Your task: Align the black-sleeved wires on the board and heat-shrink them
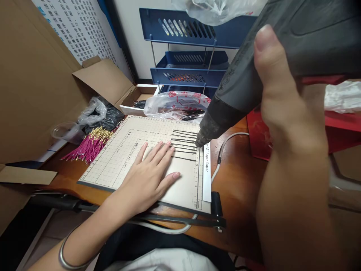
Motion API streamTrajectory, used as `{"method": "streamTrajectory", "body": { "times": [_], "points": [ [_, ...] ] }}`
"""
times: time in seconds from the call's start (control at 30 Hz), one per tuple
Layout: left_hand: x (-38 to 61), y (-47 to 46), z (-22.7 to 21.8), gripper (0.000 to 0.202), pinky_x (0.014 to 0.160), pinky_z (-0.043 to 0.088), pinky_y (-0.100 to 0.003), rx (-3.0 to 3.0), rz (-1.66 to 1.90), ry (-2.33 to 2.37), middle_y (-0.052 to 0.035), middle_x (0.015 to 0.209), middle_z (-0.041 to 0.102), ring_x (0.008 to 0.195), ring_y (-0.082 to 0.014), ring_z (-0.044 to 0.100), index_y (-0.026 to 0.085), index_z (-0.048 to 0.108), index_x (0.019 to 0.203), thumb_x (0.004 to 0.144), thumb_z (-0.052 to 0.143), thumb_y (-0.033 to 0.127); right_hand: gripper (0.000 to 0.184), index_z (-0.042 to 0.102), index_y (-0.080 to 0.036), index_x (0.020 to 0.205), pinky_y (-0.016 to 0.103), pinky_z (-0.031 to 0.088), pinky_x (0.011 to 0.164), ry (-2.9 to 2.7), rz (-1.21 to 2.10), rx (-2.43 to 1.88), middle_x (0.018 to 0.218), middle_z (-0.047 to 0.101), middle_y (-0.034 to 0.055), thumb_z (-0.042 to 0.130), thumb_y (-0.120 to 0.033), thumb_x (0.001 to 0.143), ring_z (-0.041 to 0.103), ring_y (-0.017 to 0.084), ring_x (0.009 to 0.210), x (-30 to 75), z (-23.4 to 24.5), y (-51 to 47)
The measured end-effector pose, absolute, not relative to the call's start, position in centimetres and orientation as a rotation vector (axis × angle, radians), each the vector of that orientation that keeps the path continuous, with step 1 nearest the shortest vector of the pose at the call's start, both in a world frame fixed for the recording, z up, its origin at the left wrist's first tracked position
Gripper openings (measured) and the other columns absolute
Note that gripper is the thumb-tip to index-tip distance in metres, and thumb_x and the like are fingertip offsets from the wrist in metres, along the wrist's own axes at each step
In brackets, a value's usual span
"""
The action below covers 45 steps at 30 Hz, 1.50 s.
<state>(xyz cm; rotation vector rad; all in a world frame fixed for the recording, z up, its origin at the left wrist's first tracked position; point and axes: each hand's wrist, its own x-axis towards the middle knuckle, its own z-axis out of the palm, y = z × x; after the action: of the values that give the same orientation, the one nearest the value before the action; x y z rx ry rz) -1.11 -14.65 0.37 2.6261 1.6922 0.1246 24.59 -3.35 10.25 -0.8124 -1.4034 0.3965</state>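
Observation:
My left hand (150, 171) lies flat and open on the beige paper cutter board (113, 165), fingertips touching the left ends of several thin black tubes (184, 145) laid in a row. My right hand (284, 113) is closed around the grip of a dark grey heat gun (254, 71), close to the camera. The gun's nozzle (204, 135) points down at the right ends of the black tubes, almost touching them. A white cable (222, 150) runs across the wooden table beside the board.
A bundle of pink wires with gold tips (88, 145) lies left of the board. Behind it are black and clear plastic bags (98, 114), an open cardboard box (135, 98), a bag of black tubes (180, 107) and a blue tiered tray rack (191, 49). A red box (259, 135) stands right.

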Motion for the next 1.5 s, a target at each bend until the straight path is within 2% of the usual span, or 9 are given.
{"method": "streamTrajectory", "body": {
  "times": [0.23, 0.33, 0.43, 0.57, 0.83, 1.0, 1.13, 1.33, 1.5],
  "points": [
    [-1.4, -14.0, 1.4, 0.078, 0.137, 0.010, -0.069, 2.587, 0.139, 1.699, -0.0071, 0.178, 0.031, 0.167, -0.0326, 0.030, 0.022, 0.036, 0.172, 0.113, 0.014, 0.068, 0.053, 0.069, -0.033, 0.143, 0.026, 0.036, 0.136, -1.393, 0.400, -0.849, 0.152, 0.066, -0.0144, 0.076, -0.053, 0.095, 0.050, 0.011, 0.157, 25.0, 10.3, -3.3],
    [-0.9, -13.8, 1.8, 0.079, 0.137, 0.011, -0.070, 2.605, 0.202, 1.664, -0.0110, 0.177, 0.035, 0.166, -0.0335, 0.032, 0.017, 0.035, 0.172, 0.113, 0.016, 0.066, 0.062, 0.069, -0.028, 0.143, 0.036, 0.033, 0.140, -1.296, 0.396, -0.931, 0.159, 0.063, -0.0064, 0.082, -0.056, 0.089, 0.049, 0.018, 0.159, 24.8, 10.1, -3.2],
    [-0.2, -13.3, 2.0, 0.065, 0.136, 0.014, -0.070, 2.645, 0.341, 1.618, -0.0119, 0.169, 0.049, 0.160, -0.0329, 0.044, 0.019, 0.050, 0.164, 0.116, 0.025, 0.055, 0.064, 0.069, -0.029, 0.142, 0.044, 0.034, 0.139, -1.259, 0.404, -0.958, 0.159, 0.064, -0.0035, 0.085, -0.057, 0.086, 0.052, 0.022, 0.157, 24.7, 9.9, -3.1],
    [0.3, -12.2, 2.4, 0.050, 0.136, 0.020, -0.067, 2.661, 0.456, 1.665, -0.0124, 0.155, 0.065, 0.146, -0.0306, 0.060, 0.020, 0.064, 0.152, 0.115, 0.035, 0.039, 0.060, 0.066, -0.024, 0.146, 0.032, 0.037, 0.137, -1.300, 0.412, -0.900, 0.157, 0.064, -0.0059, 0.079, -0.048, 0.092, 0.053, 0.014, 0.155, 24.7, 10.1, -3.1],
    [0.0, -12.1, 2.0, 0.079, 0.139, 0.011, -0.061, 2.622, -0.033, 1.455, -0.0090, 0.177, 0.033, 0.169, -0.0315, 0.025, 0.015, 0.033, 0.172, 0.113, 0.025, 0.068, 0.059, 0.066, -0.025, 0.144, 0.030, 0.038, 0.136, -1.279, 0.390, -0.868, 0.157, 0.064, -0.0074, 0.081, -0.048, 0.091, 0.053, 0.013, 0.155, 25.3, 10.1, -2.6],
    [-0.1, -12.4, 2.1, 0.080, 0.139, 0.009, -0.061, 2.586, 0.000, 1.488, -0.0073, 0.178, 0.028, 0.169, -0.0306, 0.024, 0.018, 0.031, 0.173, 0.113, 0.022, 0.070, 0.052, 0.070, -0.032, 0.136, 0.030, 0.039, 0.136, -1.271, 0.409, -0.906, 0.155, 0.066, -0.0105, 0.081, -0.054, 0.090, 0.053, 0.013, 0.155, 25.4, 10.2, -2.6],
    [-0.1, -12.2, 1.8, 0.079, 0.139, 0.009, -0.062, 2.602, 0.013, 1.486, -0.0086, 0.177, 0.030, 0.169, -0.0313, 0.024, 0.018, 0.032, 0.173, 0.113, 0.025, 0.069, 0.064, 0.067, -0.024, 0.143, 0.033, 0.038, 0.137, -1.223, 0.407, -0.925, 0.158, 0.064, -0.0040, 0.083, -0.052, 0.087, 0.053, 0.017, 0.155, 24.9, 10.2, -3.0],
    [-0.7, -12.1, 2.5, 0.070, 0.138, 0.012, -0.064, 2.636, 0.214, 1.540, -0.0089, 0.173, 0.041, 0.165, -0.0314, 0.035, 0.023, 0.048, 0.166, 0.114, 0.026, 0.064, 0.058, 0.070, -0.026, 0.137, 0.029, 0.042, 0.134, -1.255, 0.401, -0.904, 0.156, 0.065, -0.0048, 0.083, -0.053, 0.087, 0.055, 0.016, 0.154, 25.2, 10.3, -2.7],
    [-0.7, -11.4, 3.8, 0.055, 0.131, 0.036, -0.061, 2.649, 0.387, 1.566, -0.0084, 0.160, 0.061, 0.152, -0.0320, 0.054, 0.023, 0.072, 0.141, 0.114, 0.035, 0.054, 0.060, 0.066, -0.021, 0.142, 0.025, 0.040, 0.134, -1.279, 0.404, -0.888, 0.154, 0.067, -0.0051, 0.080, -0.047, 0.089, 0.053, 0.012, 0.155, 25.5, 10.3, -2.3]
  ]
}}
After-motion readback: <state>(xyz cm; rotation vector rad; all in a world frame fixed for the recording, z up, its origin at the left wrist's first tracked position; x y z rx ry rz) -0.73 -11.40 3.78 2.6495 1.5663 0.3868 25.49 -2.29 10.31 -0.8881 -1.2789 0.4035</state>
